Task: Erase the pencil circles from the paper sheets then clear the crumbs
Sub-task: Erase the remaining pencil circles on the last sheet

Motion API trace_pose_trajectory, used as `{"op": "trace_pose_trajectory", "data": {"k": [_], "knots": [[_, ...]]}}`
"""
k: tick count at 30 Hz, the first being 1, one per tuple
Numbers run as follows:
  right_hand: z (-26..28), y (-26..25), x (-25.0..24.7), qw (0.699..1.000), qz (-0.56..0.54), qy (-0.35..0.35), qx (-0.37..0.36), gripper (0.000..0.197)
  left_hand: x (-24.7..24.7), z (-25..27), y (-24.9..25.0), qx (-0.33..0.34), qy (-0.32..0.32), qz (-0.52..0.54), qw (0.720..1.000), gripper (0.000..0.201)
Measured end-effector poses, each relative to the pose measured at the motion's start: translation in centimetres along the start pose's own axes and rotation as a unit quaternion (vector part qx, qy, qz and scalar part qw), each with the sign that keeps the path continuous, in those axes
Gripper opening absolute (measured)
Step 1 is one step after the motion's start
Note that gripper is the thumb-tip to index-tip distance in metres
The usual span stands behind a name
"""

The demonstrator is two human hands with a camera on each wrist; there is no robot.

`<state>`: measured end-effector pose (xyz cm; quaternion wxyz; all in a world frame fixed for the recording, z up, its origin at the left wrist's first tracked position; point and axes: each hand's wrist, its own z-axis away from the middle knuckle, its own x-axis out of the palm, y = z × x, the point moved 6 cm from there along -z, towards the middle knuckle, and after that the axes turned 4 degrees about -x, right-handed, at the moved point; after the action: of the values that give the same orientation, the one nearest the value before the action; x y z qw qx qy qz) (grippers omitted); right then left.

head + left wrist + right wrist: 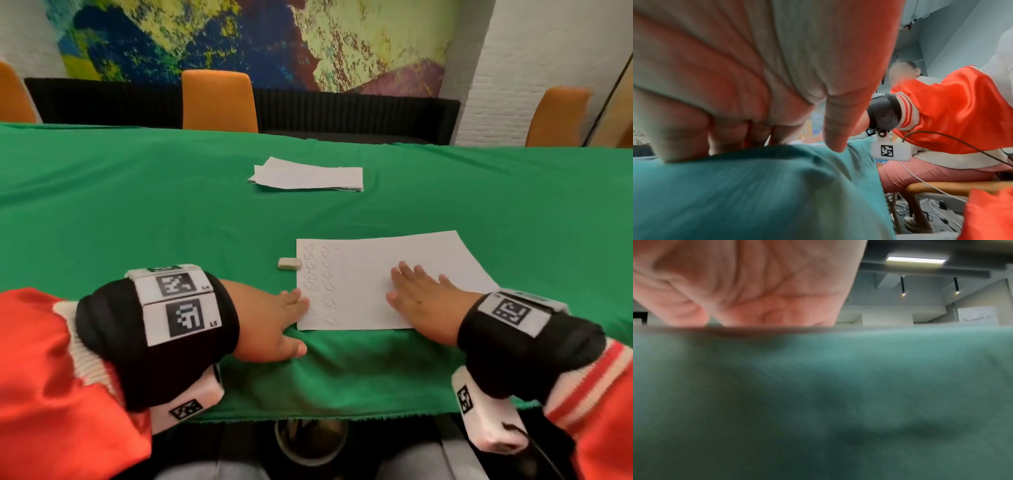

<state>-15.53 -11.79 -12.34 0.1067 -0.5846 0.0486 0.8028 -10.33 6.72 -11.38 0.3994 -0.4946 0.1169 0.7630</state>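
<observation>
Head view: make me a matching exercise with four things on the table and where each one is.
Things:
1. eraser
2. paper stack
3. right hand
4. left hand

Places:
A. flat on the sheet with pencil circles
B. far side of the green cloth
C. on the cloth just left of the sheet, untouched
D. fingertips at the sheet's left edge

Pairs: 1-C, 2-B, 3-A, 4-D
</observation>
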Motion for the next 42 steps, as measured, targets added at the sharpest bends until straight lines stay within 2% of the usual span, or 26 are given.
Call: {"op": "trace_pose_trajectory", "data": {"k": [4, 7, 8, 10, 11, 12, 13, 14, 15, 16, 17, 18, 19, 21, 23, 25, 26, 29, 30, 31, 32, 34, 36, 39, 42], "knots": [[1.5, -6.4, -0.1, 0.991, -0.031, 0.022, -0.126, 0.055, 0.5, 0.5, 0.2, -0.015, 0.011, 0.024, 1.0, 0.069], [1.7, -9.2, 1.5, 0.986, -0.053, -0.001, -0.159, 0.051, 1.4, 0.9, 0.9, -0.024, 0.024, 0.051, 0.998, 0.074], [1.5, -8.8, 2.0, 0.987, -0.057, -0.002, -0.149, 0.05, 1.8, 0.9, 1.2, -0.026, 0.03, 0.062, 0.997, 0.077], [1.2, -6.0, 1.9, 0.99, -0.11, 0.024, -0.079, 0.049, 2.5, 0.7, 1.5, -0.026, 0.051, 0.076, 0.995, 0.082], [0.9, -3.8, 1.5, 0.982, -0.179, 0.045, -0.033, 0.049, 2.8, 0.6, 1.5, -0.029, 0.063, 0.081, 0.994, 0.083], [1.0, -1.5, 0.8, 0.958, -0.277, 0.074, 0.023, 0.053, 3.0, 0.4, 1.5, -0.033, 0.076, 0.087, 0.993, 0.085], [1.4, 0.4, 0.1, 0.908, -0.401, 0.105, 0.064, 0.059, 3.1, 0.3, 1.5, -0.038, 0.088, 0.094, 0.991, 0.085], [1.7, 1.7, -0.8, 0.843, -0.515, 0.144, 0.069, 0.064, 3.1, 0.2, 1.6, -0.043, 0.097, 0.102, 0.989, 0.086], [1.7, 2.3, -1.5, 0.753, -0.633, 0.169, 0.052, 0.065, 3.2, 0.2, 1.7, -0.047, 0.105, 0.11, 0.987, 0.086], [1.6, 2.0, -2.1, 0.66, -0.732, 0.17, 0.021, 0.065, 3.2, 0.2, 1.8, -0.05, 0.112, 0.115, 0.986, 0.086], [1.7, 0.6, -2.5, 0.589, -0.795, 0.146, -0.017, 0.066, 3.2, 0.2, 1.8, -0.052, 0.119, 0.12, 0.984, 0.086], [1.7, -1.3, -2.7, 0.552, -0.825, 0.115, -0.047, 0.067, 3.2, 0.2, 1.9, -0.054, 0.126, 0.123, 0.983, 0.085], [2.0, -3.9, -2.7, 0.542, -0.834, 0.079, -0.073, 0.069, 3.2, 0.2, 1.8, -0.056, 0.133, 0.125, 0.982, 0.085], [1.6, -8.0, -1.4, 0.546, -0.832, 0.014, -0.096, 0.072, 3.3, 0.2, 1.7, -0.06, 0.146, 0.126, 0.979, 0.085], [0.6, -9.0, 0.3, 0.538, -0.84, -0.01, -0.069, 0.073, 3.3, 0.1, 1.8, -0.064, 0.161, 0.128, 0.977, 0.085], [-0.3, -6.6, 0.9, 0.501, -0.864, 0.027, -0.034, 0.072, 3.3, 0.1, 1.7, -0.065, 0.171, 0.134, 0.974, 0.087], [-0.6, -4.3, 0.8, 0.496, -0.865, 0.074, -0.005, 0.071, 3.3, 0.2, 1.7, -0.064, 0.172, 0.14, 0.973, 0.087], [-0.3, 2.3, 0.3, 0.519, -0.819, 0.212, 0.119, 0.065, 3.2, 0.5, 1.8, -0.062, 0.167, 0.158, 0.971, 0.082], [-0.2, 3.6, -0.2, 0.53, -0.8, 0.242, 0.14, 0.063, 2.9, 0.5, 1.8, -0.064, 0.167, 0.169, 0.969, 0.079], [-0.1, 3.8, -0.8, 0.538, -0.796, 0.248, 0.127, 0.063, 2.6, 0.6, 1.7, -0.069, 0.169, 0.185, 0.966, 0.075], [-0.3, 3.3, -1.4, 0.535, -0.808, 0.231, 0.092, 0.063, 2.2, 0.5, 1.6, -0.076, 0.176, 0.203, 0.96, 0.068], [-0.9, 0.2, -2.3, 0.489, -0.857, 0.163, 0.007, 0.067, 1.6, 0.2, 1.4, -0.091, 0.203, 0.236, 0.946, 0.054], [-0.8, -4.0, -2.2, 0.469, -0.877, 0.101, -0.038, 0.072, 1.2, -0.1, 1.7, -0.1, 0.232, 0.255, 0.933, 0.045], [-1.5, -6.9, 0.0, 0.448, -0.893, 0.04, -0.024, 0.075, 1.8, -0.7, 3.0, -0.096, 0.218, 0.22, 0.946, 0.047], [-2.0, -4.3, 0.8, 0.422, -0.905, 0.059, 0.009, 0.074, 2.3, -1.1, 3.4, -0.079, 0.194, 0.166, 0.964, 0.055]]}}
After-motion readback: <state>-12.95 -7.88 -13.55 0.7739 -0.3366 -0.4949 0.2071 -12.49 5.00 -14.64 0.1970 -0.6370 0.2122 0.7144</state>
